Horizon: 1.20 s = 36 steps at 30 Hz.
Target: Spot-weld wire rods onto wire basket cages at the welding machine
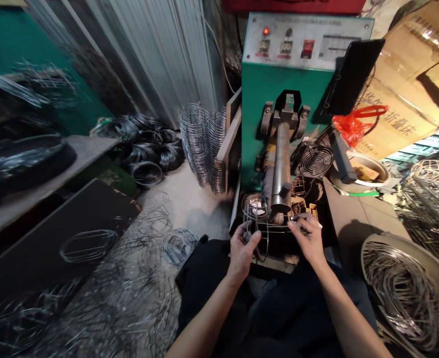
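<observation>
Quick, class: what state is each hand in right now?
Left hand: closed, holding a wire frame.
Right hand: fingers curled near the metal cylinder's lower end; whether it grips anything cannot be told.

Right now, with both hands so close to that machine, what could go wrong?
The right hand is near the end of the metal cylinder, so it might get pinched if that part moves. The open wire frame might slip in the left hand. Loose wire on the floor could trip someone.
</observation>
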Each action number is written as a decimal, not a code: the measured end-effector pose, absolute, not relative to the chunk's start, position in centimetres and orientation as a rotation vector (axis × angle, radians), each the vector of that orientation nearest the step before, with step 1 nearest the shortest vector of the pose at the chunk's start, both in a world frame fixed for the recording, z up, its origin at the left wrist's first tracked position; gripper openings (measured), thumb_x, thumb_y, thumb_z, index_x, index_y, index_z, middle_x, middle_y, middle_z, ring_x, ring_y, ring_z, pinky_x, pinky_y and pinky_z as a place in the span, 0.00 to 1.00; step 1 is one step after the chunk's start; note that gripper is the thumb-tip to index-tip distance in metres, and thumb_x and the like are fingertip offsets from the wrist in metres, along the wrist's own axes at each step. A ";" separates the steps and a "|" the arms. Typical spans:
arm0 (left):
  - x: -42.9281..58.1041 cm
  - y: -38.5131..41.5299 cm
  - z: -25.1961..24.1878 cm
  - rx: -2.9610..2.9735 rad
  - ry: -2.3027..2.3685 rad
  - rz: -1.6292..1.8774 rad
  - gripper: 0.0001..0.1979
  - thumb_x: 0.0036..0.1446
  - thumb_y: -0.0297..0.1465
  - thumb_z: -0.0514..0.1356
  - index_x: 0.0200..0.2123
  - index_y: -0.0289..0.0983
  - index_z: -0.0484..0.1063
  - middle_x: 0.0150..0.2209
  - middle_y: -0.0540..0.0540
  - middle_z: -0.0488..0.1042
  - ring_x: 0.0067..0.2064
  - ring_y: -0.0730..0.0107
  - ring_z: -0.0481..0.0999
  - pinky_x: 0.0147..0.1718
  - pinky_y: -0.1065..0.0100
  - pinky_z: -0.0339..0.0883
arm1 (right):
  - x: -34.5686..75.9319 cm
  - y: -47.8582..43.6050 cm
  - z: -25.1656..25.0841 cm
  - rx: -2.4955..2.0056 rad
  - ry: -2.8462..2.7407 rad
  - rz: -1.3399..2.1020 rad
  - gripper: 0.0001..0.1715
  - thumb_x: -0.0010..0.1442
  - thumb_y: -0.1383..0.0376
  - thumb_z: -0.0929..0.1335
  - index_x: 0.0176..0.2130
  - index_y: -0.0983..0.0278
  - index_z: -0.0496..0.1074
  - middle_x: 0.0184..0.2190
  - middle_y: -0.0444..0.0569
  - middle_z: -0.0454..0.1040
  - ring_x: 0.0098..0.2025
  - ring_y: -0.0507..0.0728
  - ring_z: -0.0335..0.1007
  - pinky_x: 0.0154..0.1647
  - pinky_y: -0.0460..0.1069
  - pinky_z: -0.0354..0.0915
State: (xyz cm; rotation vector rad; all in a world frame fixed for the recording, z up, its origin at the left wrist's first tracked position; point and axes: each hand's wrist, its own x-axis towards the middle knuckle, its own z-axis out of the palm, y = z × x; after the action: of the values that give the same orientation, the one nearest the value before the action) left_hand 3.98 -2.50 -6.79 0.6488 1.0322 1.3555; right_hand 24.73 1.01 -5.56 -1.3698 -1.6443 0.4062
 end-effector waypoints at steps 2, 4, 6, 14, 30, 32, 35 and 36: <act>4.1 -2.3 -6.7 0.639 1.024 1.362 0.31 0.52 0.42 0.72 0.54 0.35 0.67 0.24 0.59 0.61 0.18 0.81 0.61 0.16 0.74 0.66 | 24.9 1.4 -5.8 -1.357 -1.644 0.411 0.25 0.63 0.52 0.70 0.22 0.61 0.64 0.34 0.49 0.69 0.39 0.59 0.63 0.43 0.54 0.58; 4.2 -2.0 -6.6 0.641 1.020 1.369 0.30 0.52 0.42 0.71 0.53 0.35 0.68 0.24 0.59 0.61 0.18 0.80 0.61 0.15 0.74 0.66 | 25.1 1.8 -6.0 -1.348 -1.641 0.407 0.25 0.63 0.52 0.71 0.22 0.62 0.64 0.34 0.48 0.69 0.40 0.59 0.64 0.43 0.54 0.58; 4.3 -1.8 -6.6 0.645 1.015 1.376 0.29 0.52 0.41 0.71 0.52 0.35 0.68 0.23 0.59 0.60 0.18 0.80 0.61 0.14 0.74 0.67 | 25.2 2.1 -6.1 -1.337 -1.642 0.400 0.25 0.62 0.53 0.71 0.22 0.62 0.64 0.34 0.48 0.69 0.41 0.59 0.64 0.44 0.54 0.58; 4.9 -0.9 -6.6 0.635 1.006 1.381 0.30 0.51 0.42 0.71 0.53 0.35 0.68 0.23 0.60 0.62 0.16 0.80 0.62 0.13 0.74 0.66 | 25.7 2.7 -6.1 -1.330 -1.639 0.383 0.25 0.62 0.55 0.71 0.21 0.62 0.63 0.34 0.47 0.68 0.41 0.59 0.63 0.44 0.54 0.57; 5.0 -4.8 -5.8 0.514 0.965 1.329 0.27 0.55 0.43 0.69 0.52 0.40 0.64 0.23 0.58 0.66 0.17 0.78 0.64 0.16 0.76 0.63 | 27.7 -2.5 -8.0 -1.421 -1.283 0.493 0.24 0.60 0.50 0.72 0.49 0.60 0.65 0.52 0.56 0.72 0.52 0.62 0.71 0.53 0.58 0.67; 4.6 -8.6 -6.2 0.369 0.941 1.253 0.22 0.59 0.46 0.65 0.49 0.41 0.65 0.27 0.55 0.70 0.18 0.77 0.67 0.18 0.74 0.64 | 29.5 -4.6 -9.7 -1.542 -1.203 0.586 0.30 0.61 0.46 0.70 0.52 0.61 0.64 0.50 0.58 0.75 0.49 0.63 0.74 0.49 0.58 0.71; 2.0 -14.5 -7.5 0.316 0.979 0.942 0.22 0.58 0.50 0.63 0.45 0.39 0.69 0.31 0.48 0.75 0.23 0.72 0.72 0.23 0.70 0.68 | 31.8 -7.1 -10.7 -1.737 -1.269 0.859 0.29 0.64 0.40 0.62 0.44 0.62 0.70 0.33 0.54 0.79 0.34 0.63 0.78 0.34 0.54 0.73; 0.6 -15.7 -7.8 0.397 1.026 0.809 0.24 0.57 0.51 0.63 0.43 0.37 0.71 0.31 0.46 0.75 0.25 0.70 0.74 0.25 0.69 0.69 | 32.1 -7.4 -10.6 -1.763 -1.341 0.959 0.30 0.65 0.39 0.61 0.41 0.61 0.71 0.28 0.52 0.78 0.29 0.61 0.77 0.31 0.53 0.72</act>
State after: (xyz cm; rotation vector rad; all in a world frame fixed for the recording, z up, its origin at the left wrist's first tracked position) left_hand 0.59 -15.71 -7.83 0.3965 1.0261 0.8087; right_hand 32.10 -7.42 -10.60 -1.7628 -1.3413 0.9594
